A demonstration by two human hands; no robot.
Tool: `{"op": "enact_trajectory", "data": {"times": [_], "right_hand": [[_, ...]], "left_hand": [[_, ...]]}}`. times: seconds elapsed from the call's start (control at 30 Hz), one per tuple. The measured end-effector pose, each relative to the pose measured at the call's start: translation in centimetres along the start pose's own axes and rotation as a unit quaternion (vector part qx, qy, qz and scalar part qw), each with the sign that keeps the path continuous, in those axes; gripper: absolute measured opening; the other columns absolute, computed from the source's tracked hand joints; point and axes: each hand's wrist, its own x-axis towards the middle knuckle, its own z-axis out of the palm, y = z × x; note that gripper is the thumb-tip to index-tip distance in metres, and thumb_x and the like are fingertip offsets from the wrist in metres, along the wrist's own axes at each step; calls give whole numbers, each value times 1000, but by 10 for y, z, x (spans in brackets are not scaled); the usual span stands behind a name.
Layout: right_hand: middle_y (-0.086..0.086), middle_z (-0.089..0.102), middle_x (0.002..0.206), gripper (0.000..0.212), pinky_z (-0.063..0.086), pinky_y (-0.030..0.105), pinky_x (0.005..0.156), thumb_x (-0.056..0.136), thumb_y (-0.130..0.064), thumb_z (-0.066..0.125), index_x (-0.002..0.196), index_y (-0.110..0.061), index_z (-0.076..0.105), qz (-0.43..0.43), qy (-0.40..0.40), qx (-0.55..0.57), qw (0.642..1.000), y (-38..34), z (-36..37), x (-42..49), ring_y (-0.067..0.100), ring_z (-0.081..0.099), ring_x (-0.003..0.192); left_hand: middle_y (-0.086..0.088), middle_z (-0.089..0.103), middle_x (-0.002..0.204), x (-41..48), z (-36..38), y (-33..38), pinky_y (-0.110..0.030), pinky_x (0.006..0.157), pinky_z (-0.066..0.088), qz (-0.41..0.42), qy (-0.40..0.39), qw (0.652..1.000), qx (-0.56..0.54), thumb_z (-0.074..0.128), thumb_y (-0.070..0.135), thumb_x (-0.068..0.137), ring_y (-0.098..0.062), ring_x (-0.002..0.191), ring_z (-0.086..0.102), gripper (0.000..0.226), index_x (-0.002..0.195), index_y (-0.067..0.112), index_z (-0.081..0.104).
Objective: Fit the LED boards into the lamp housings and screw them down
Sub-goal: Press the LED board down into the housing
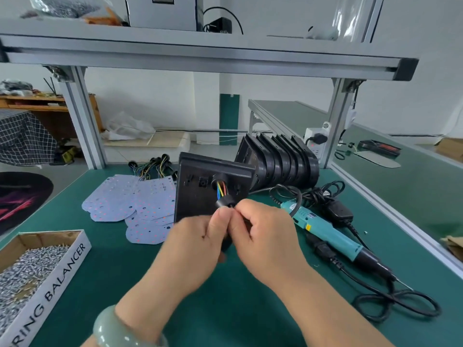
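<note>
Both grips meet at a wired grommet in front of a lamp housing.

My left grip (193,246) and right grip (265,236) pinch, thumbs together, at a black grommet (224,204). Its coloured wires (221,190) run up into a round hole in the black lamp housing (195,201), which stands on edge just beyond. Left of the grip, pale LED boards (125,204) lie on the green tabletop (225,309), with a box of screws (32,266) nearer me. To the right lies a teal electric screwdriver (323,229), and beyond it are stacked housings (280,164).
</note>
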Motion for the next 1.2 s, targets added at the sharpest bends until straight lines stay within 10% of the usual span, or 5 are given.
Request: {"op": "enact_trajectory", "data": {"times": [0.1,0.33,0.6,0.97,1.2], "right_hand": [[-11,34,52,33,21,25,54,93,-23,49,63,-16,36,-40,-73,-21,996,-2,-3,1,18,35,51],[-11,44,55,26,40,39,63,92,-26,41,66,-21,41,-45,-107,-34,993,-6,-2,-3,16,38,50],[-8,26,41,41,42,33,55,87,-21,50,54,-27,25,-97,-137,-1,986,-8,-10,-4,17,33,42],[-13,58,79,28,30,31,105,100,-39,33,85,-30,55,-30,-121,-148,981,-3,-10,-8,15,52,79],[-11,67,86,44,48,33,75,98,-44,37,138,-24,39,131,-125,78,980,-12,8,0,18,63,84]], "left_hand": [[-12,75,83,5,7,-6,-32,69,60,-73,-55,956,-277,43,50,82,-21,79,72,50,79,11,74],[-15,72,106,6,14,-8,-33,94,47,-66,-30,905,-419,52,38,79,-21,101,66,41,97,10,75],[-3,66,66,24,8,6,-33,70,54,-166,41,786,-595,45,30,98,-17,68,71,44,60,13,61],[-9,74,95,19,4,-6,-36,87,49,-107,47,883,-455,37,26,101,-21,93,68,34,92,9,66],[-26,68,96,5,-3,-3,-48,100,47,-88,-17,963,-256,47,23,98,-36,94,63,36,95,-8,63]]}}
